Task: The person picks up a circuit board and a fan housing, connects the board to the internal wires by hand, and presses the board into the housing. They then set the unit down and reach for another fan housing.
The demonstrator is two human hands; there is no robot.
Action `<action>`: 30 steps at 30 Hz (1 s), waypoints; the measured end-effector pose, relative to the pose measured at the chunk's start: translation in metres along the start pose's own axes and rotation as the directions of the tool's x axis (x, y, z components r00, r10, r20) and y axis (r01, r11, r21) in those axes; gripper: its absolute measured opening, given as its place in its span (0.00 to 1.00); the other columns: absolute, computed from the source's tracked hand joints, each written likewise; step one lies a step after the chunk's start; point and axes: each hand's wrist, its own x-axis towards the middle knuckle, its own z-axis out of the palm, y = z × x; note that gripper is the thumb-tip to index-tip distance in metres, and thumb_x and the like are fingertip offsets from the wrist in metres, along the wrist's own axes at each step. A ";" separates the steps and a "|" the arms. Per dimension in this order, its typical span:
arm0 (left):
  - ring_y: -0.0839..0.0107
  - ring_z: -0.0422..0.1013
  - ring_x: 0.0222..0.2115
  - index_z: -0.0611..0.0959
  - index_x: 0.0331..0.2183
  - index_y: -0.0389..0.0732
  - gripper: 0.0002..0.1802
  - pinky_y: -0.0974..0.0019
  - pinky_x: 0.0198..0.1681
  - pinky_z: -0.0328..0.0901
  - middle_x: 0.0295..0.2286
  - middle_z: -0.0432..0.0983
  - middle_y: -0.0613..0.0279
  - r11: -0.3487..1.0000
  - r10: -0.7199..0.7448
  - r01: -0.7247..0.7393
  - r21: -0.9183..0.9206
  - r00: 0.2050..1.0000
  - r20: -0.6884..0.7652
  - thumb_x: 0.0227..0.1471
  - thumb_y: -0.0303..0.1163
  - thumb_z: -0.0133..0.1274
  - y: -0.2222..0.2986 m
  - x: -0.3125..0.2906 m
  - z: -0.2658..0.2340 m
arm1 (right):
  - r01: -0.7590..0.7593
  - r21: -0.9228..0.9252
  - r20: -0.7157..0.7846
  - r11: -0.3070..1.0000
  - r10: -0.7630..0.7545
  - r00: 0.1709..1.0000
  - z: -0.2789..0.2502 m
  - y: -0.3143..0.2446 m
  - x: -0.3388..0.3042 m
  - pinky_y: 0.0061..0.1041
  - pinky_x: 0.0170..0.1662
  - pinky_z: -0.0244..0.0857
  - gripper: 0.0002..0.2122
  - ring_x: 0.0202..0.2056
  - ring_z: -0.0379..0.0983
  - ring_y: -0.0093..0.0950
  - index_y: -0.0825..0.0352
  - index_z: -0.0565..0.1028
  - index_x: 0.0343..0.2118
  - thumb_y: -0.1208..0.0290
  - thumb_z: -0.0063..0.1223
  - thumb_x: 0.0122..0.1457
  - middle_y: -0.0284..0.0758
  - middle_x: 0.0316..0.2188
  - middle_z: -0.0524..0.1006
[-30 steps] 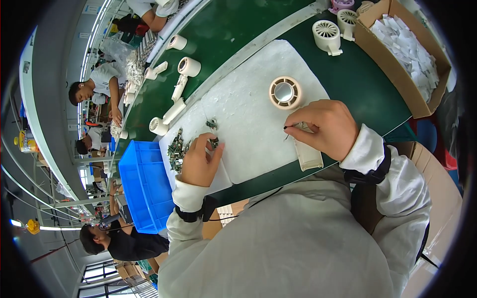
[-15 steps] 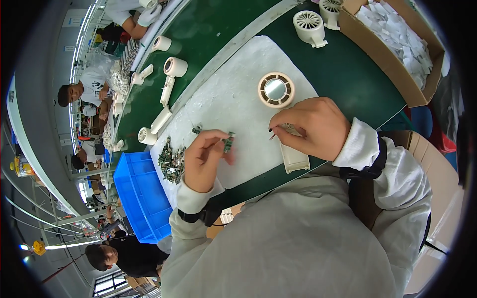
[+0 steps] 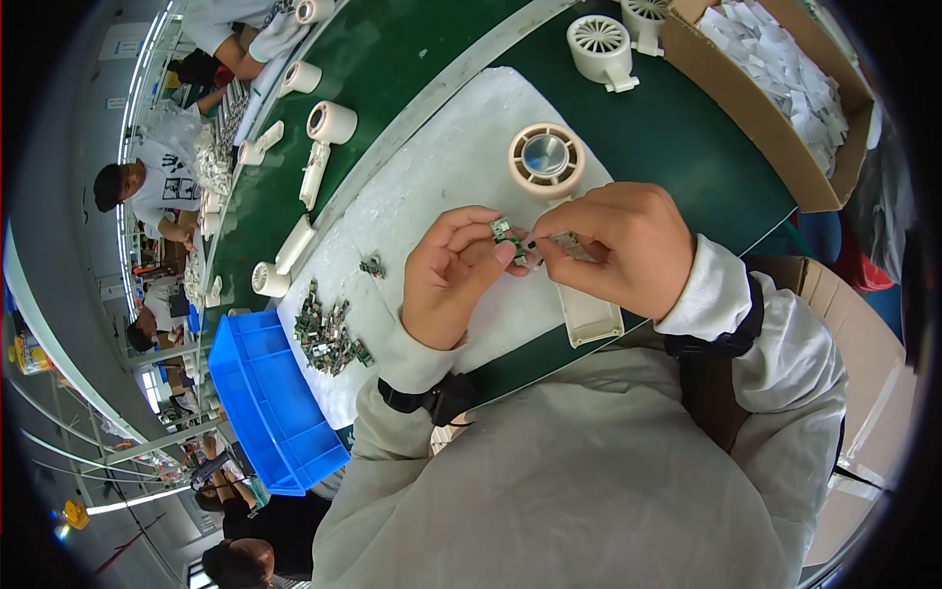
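Observation:
My left hand [image 3: 453, 270] is closed on a small green circuit board [image 3: 505, 232], pinched between thumb and fingers. Close to the board's right side, my right hand [image 3: 623, 245] pinches a thin wire with a small dark end [image 3: 533, 250]; whether the two touch is hard to make out. Under my right hand lies a cream handheld fan, its round head [image 3: 531, 177] beyond the fingers and its open handle shell [image 3: 592, 319] toward me. My right hand hides the part between. A pile of green circuit boards [image 3: 329, 334] lies left of my left hand, with one board [image 3: 371, 266] apart.
A white foam sheet [image 3: 432, 157] covers the bench under the work. At its left stands a blue bin [image 3: 270, 402]. Fan parts [image 3: 312, 175] sit on the green belt beyond. A carton of white slips [image 3: 775, 88] stands far right, near an upright fan head [image 3: 601, 49]. Other people work at left.
My left hand has brought the circuit board rightward and up to the wire end in my right hand. My right hand stays nearly in place. The view has shifted slightly.

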 end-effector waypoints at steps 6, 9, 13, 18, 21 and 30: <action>0.67 0.79 0.42 0.76 0.52 0.29 0.16 0.64 0.48 0.74 0.45 0.80 0.50 0.996 0.005 -0.018 0.090 0.989 0.145 0.62 0.19 0.52 0.000 -0.001 -0.003 | 0.025 -0.057 -0.027 0.998 -0.026 0.999 0.002 0.001 0.001 0.26 0.21 0.59 0.07 0.15 0.64 0.24 0.63 0.82 0.33 0.76 0.63 0.49 0.30 0.13 0.67; 0.67 0.78 0.43 0.76 0.53 0.28 0.17 0.65 0.49 0.73 0.44 0.80 0.50 0.995 0.018 -0.032 0.092 0.989 0.148 0.62 0.19 0.52 -0.001 -0.003 -0.003 | 0.028 -0.055 -0.019 0.998 -0.029 0.999 0.001 0.000 0.002 0.26 0.21 0.57 0.06 0.14 0.62 0.24 0.63 0.82 0.33 0.76 0.63 0.50 0.29 0.12 0.65; 0.66 0.78 0.44 0.78 0.52 0.28 0.16 0.64 0.50 0.74 0.44 0.81 0.49 0.991 0.059 -0.072 0.113 0.991 0.119 0.62 0.18 0.53 0.000 -0.006 0.002 | 0.013 -0.048 -0.004 0.999 -0.013 1.000 0.000 -0.001 0.001 0.26 0.21 0.54 0.06 0.14 0.60 0.24 0.64 0.82 0.33 0.76 0.63 0.51 0.28 0.11 0.64; 0.65 0.78 0.44 0.81 0.49 0.28 0.15 0.63 0.50 0.75 0.44 0.81 0.48 0.990 0.107 -0.114 0.081 0.990 0.091 0.60 0.17 0.54 -0.004 -0.007 0.000 | -0.067 0.026 -0.004 0.997 0.067 0.998 0.002 -0.006 -0.001 0.24 0.20 0.51 0.06 0.14 0.57 0.19 0.65 0.83 0.35 0.77 0.63 0.54 0.27 0.11 0.62; 0.64 0.78 0.44 0.82 0.48 0.29 0.15 0.63 0.49 0.76 0.45 0.80 0.47 0.997 0.070 -0.071 0.004 0.992 0.101 0.59 0.17 0.55 -0.007 -0.005 -0.009 | -0.159 0.089 0.027 0.983 0.157 0.987 -0.001 -0.010 0.002 0.22 0.20 0.48 0.06 0.15 0.55 0.16 0.66 0.83 0.36 0.77 0.64 0.55 0.25 0.11 0.61; 0.62 0.79 0.41 0.85 0.47 0.35 0.15 0.62 0.44 0.79 0.43 0.80 0.49 0.987 -0.017 0.053 -0.151 0.974 0.226 0.58 0.17 0.56 -0.010 0.001 -0.022 | -0.275 0.228 0.112 0.934 0.256 0.960 -0.003 -0.008 0.002 0.19 0.21 0.43 0.07 0.17 0.49 0.11 0.67 0.83 0.38 0.77 0.67 0.56 0.21 0.12 0.58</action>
